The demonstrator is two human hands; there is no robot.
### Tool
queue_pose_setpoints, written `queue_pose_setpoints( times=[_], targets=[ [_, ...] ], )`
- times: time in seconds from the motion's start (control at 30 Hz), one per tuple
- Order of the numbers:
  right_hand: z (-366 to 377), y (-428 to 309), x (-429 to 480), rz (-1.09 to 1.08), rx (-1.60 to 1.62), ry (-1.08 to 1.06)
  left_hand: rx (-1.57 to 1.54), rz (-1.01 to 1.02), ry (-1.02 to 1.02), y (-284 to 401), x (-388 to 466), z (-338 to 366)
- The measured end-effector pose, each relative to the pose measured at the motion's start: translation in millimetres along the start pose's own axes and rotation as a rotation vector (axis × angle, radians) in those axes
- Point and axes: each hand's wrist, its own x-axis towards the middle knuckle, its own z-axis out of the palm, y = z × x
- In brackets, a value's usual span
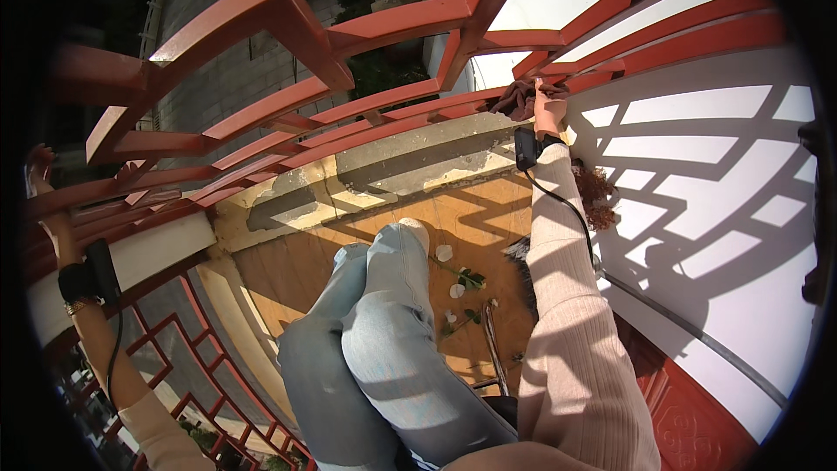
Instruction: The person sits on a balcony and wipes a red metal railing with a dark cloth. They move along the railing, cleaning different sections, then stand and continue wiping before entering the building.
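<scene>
My right hand (549,108) is on a crumpled dark brown cloth (516,101), pressed against the lower rail of a red lattice railing (386,101) where it meets the white wall. A black device is strapped to that wrist, its cable running down the sleeve. At the far left, my left hand (40,167) reaches to the railing's other side, in shadow near the red bars; its fingers are spread apart, and whether they touch a bar cannot be told. A black band with a device and a bracelet are on that wrist.
Below the railing runs a concrete ledge (366,173) with peeling paint. White flowers with green leaves (469,278) lie on the orange-brown floor (484,209) beside my legs. A dried reddish plant (594,199), a metal pipe (693,330) and a carved red panel (686,418) are at the right.
</scene>
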Motion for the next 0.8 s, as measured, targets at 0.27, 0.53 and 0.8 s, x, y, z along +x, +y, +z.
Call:
queue_pose_setpoints(
  times=[0.27,0.53,0.8],
  targets=[
    [20.8,45.1,50.9,-0.041,-0.147,0.045,-0.065,-0.045,-0.018,2.7,3.3,0.0],
    [6.8,78.1,27.9,0.046,0.679,-0.07,0.188,0.216,0.004,47.4,-20.0,13.3],
    [21.1,33.6,10.1,0.375,0.557,-0.053,-0.098,-0.152,0.029,49.7,2.0,4.5]
  ],
)
